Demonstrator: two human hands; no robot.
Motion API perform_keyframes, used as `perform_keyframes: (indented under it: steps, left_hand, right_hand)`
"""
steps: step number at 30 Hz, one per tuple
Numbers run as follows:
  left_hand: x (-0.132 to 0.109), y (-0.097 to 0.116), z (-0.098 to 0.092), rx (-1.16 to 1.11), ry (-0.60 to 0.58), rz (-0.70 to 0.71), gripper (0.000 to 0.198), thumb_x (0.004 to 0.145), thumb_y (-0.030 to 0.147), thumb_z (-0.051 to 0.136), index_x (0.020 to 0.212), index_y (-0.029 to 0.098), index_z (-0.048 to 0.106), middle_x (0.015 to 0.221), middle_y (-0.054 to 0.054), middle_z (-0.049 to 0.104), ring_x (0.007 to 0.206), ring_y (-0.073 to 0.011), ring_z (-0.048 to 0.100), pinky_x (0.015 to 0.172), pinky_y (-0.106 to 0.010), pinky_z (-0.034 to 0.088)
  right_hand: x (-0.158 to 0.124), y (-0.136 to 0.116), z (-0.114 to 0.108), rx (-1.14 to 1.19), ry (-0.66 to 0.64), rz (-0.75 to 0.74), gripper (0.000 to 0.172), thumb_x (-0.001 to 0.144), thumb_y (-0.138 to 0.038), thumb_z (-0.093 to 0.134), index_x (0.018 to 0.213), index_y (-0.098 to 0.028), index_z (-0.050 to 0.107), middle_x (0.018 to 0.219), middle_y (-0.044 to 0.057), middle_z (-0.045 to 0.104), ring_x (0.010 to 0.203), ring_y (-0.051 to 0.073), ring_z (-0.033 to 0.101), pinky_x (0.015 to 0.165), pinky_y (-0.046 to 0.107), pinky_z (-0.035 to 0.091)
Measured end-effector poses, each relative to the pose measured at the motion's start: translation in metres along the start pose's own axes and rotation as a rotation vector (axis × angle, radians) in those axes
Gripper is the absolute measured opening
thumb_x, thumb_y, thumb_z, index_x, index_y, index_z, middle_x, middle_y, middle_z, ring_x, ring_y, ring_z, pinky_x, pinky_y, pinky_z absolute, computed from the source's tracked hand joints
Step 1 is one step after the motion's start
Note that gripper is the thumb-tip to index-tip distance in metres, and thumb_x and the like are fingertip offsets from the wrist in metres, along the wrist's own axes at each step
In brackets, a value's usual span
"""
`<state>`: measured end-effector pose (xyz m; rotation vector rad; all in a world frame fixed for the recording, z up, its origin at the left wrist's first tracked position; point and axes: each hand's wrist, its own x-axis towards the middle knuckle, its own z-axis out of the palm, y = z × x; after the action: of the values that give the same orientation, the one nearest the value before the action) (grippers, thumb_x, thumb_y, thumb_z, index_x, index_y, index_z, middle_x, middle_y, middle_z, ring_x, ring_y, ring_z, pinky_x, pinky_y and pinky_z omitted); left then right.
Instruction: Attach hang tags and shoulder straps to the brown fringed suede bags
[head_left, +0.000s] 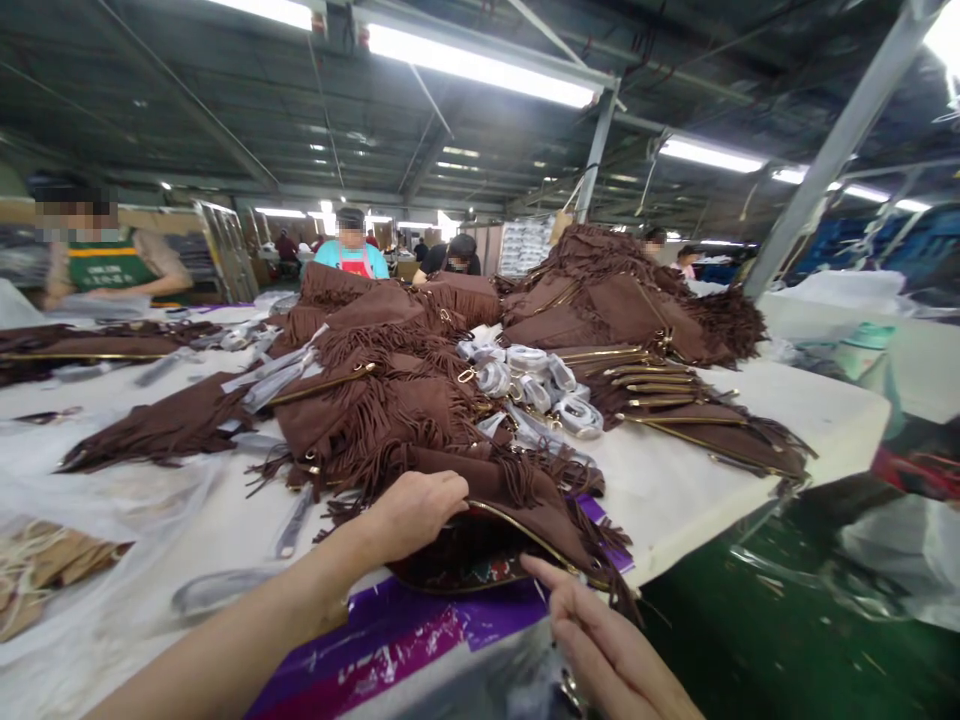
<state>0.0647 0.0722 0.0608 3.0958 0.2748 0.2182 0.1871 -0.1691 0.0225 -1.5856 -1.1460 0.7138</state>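
A brown suede fringed bag [517, 500] lies open at the near edge of the white table [675, 480], its gold zipper rim and patterned lining showing. My left hand [412, 512] is closed over the bag's upper rim, fingers curled onto the suede. My right hand [600, 640] sits just below the bag's mouth with the fingers stretched out, the forefinger touching the zipper edge and nothing held in it. Purple sheets [390, 640] lie under the bag.
More brown fringed bags are heaped mid-table [375, 390] and at the back right [607, 290]. White wrapped straps [532, 375] lie between the heaps. Clear plastic bags [97, 520] cover the left. Several people work at the far side. Green floor [750, 620] lies to the right.
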Motion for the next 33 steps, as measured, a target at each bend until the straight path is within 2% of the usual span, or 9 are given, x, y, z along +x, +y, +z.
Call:
perform_keyframes:
  steps: [2,4,6,11,14,17,20,25,33]
  left_hand:
    - [-0.002,0.001,-0.003,-0.012,0.010,0.019,0.020,0.099,0.024,0.042,0.086,0.018,0.055,0.086,-0.002,0.064,0.078,-0.0176,0.061,0.067,-0.024,0.043]
    - [-0.002,-0.001,-0.004,-0.048,0.016,0.029,0.020,0.099,0.023,0.042,0.084,0.018,0.056,0.085,-0.003,0.064,0.079,-0.0183,0.060,0.067,-0.025,0.042]
    - [-0.001,-0.007,-0.003,-0.120,0.010,0.020,0.022,0.098,0.022,0.041,0.082,0.018,0.055,0.081,-0.002,0.063,0.077,-0.0183,0.059,0.067,-0.025,0.041]
    - [0.001,-0.023,0.002,-0.255,-0.047,-0.006,0.022,0.099,0.025,0.038,0.084,0.019,0.054,0.078,-0.001,0.062,0.071,-0.0161,0.058,0.064,-0.024,0.039]
    - [-0.008,-0.023,0.007,-0.214,-0.098,-0.006,0.017,0.083,0.033,0.064,0.089,0.019,0.056,0.085,-0.004,0.065,0.075,-0.0217,0.060,0.065,-0.027,0.042]
    - [-0.019,-0.022,0.013,-0.227,-0.107,-0.086,0.020,0.070,0.015,0.066,0.088,0.018,0.058,0.092,-0.009,0.065,0.085,-0.0275,0.060,0.073,-0.032,0.043]
    - [-0.021,-0.030,0.019,-0.362,-0.057,-0.209,0.016,0.076,0.005,0.050,0.082,0.018,0.059,0.082,-0.006,0.064,0.080,-0.0235,0.060,0.075,-0.031,0.042]
    - [-0.009,-0.055,0.029,-0.599,-0.015,-0.272,0.008,0.077,0.017,0.053,0.077,0.016,0.060,0.072,0.000,0.059,0.070,-0.0165,0.053,0.066,-0.024,0.039]
    - [-0.011,-0.070,0.044,-0.998,0.001,-0.336,0.014,0.069,0.026,0.053,0.074,0.015,0.059,0.064,0.005,0.046,0.062,-0.0126,0.041,0.058,-0.023,0.033]
  right_hand:
    - [0.014,0.006,0.010,0.225,-0.051,0.097,0.037,0.092,-0.059,0.055,0.085,-0.023,0.056,0.066,-0.002,0.053,0.062,0.015,0.051,0.059,0.022,0.043]
    - [0.027,0.010,0.019,0.483,-0.097,0.127,0.040,0.090,-0.060,0.058,0.082,-0.023,0.049,0.052,-0.011,0.032,0.044,0.009,0.027,0.043,0.017,0.024]
    - [0.038,0.011,0.025,0.668,-0.099,0.090,0.040,0.089,-0.057,0.063,0.081,-0.023,0.045,0.050,-0.013,0.024,0.044,0.008,0.014,0.041,0.018,0.013]
    - [0.049,0.001,0.031,0.742,-0.038,0.108,0.041,0.086,-0.056,0.068,0.079,-0.023,0.044,0.048,-0.014,0.023,0.042,0.007,0.008,0.039,0.018,0.009]
    - [0.053,-0.003,0.031,0.712,-0.021,0.163,0.042,0.084,-0.056,0.071,0.080,-0.023,0.045,0.050,-0.014,0.025,0.044,0.007,0.008,0.040,0.017,0.009]
    - [0.054,-0.002,0.030,0.685,-0.011,0.168,0.041,0.083,-0.055,0.072,0.081,-0.023,0.046,0.051,-0.014,0.024,0.045,0.007,0.008,0.040,0.018,0.009]
    - [0.052,-0.002,0.032,0.554,-0.019,0.169,0.039,0.086,-0.057,0.065,0.080,-0.023,0.047,0.051,-0.013,0.025,0.044,0.008,0.013,0.041,0.019,0.012]
    - [0.046,-0.013,0.052,-0.044,-0.010,-0.090,0.028,0.093,-0.043,0.048,0.074,-0.023,0.052,0.068,-0.002,0.052,0.064,0.017,0.049,0.059,0.026,0.036]
    - [0.088,-0.006,0.081,-0.541,0.049,-0.121,0.019,0.088,-0.031,0.031,0.070,-0.026,0.036,0.063,0.001,0.051,0.059,0.022,0.052,0.057,0.031,0.033]
